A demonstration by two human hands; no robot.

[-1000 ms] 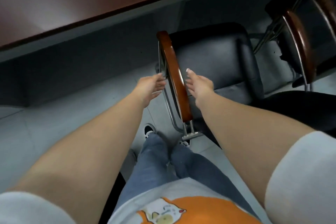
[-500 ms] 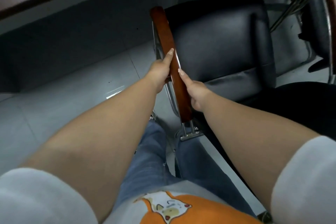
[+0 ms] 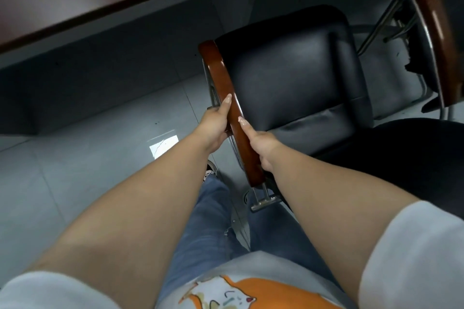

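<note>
Grey floor tiles (image 3: 88, 163) run under a black padded chair (image 3: 288, 78). Both arms reach forward. The left hand (image 3: 213, 125) and right hand (image 3: 261, 143) grip its glossy, curved wooden armrest (image 3: 221, 70) from either side, thumbs along the top and fingers wrapped underneath, the right's mostly hidden.

Glossy reddish-brown wooden armrest (image 3: 234, 111), rounded at its far end, runs lengthwise between the left fingers (image 3: 225, 106) and right fingers (image 3: 244, 125).
</note>
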